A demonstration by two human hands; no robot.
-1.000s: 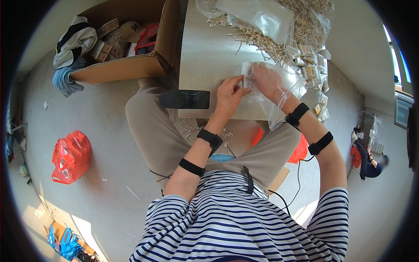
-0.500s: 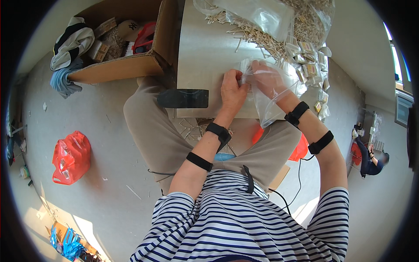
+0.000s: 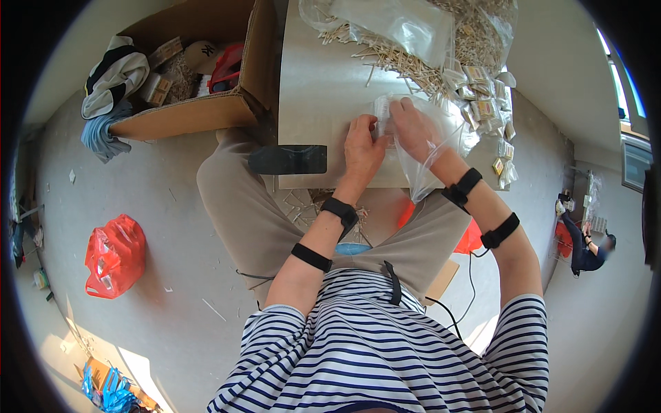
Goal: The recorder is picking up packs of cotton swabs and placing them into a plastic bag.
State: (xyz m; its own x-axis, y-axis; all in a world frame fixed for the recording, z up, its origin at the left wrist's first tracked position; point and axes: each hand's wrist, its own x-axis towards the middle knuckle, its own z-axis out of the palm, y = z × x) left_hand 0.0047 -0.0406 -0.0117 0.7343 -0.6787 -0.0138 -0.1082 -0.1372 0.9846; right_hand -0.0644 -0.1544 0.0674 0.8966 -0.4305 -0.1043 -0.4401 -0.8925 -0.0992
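Over the near part of the metal table [image 3: 313, 103], my two hands meet at a small white bundle of cotton swabs [image 3: 382, 109]. My left hand [image 3: 363, 146] has its thumb and fingers closed on the bundle's left side. Clear plastic film from a bag [image 3: 421, 168] drapes around my right hand [image 3: 412, 127] and hangs below its wrist. The right fingers are bent over the bundle's right side, with the bag about them; the film partly blurs their exact grip. A heap of loose cotton swabs [image 3: 412, 67] lies just beyond my hands.
Small swab packs [image 3: 485, 110] pile along the table's right side. A flat clear bag [image 3: 392, 24] rests on the heap. An open cardboard box [image 3: 186, 117] stands at left, a dark strap-like piece [image 3: 288, 159] by my knee. A red bag [image 3: 116, 255] sits on the floor; another person [image 3: 585, 244] sits far right.
The right fingers have shifted slightly left over the bundle. The left hand has moved a little down and left. The whole view has shifted slightly.
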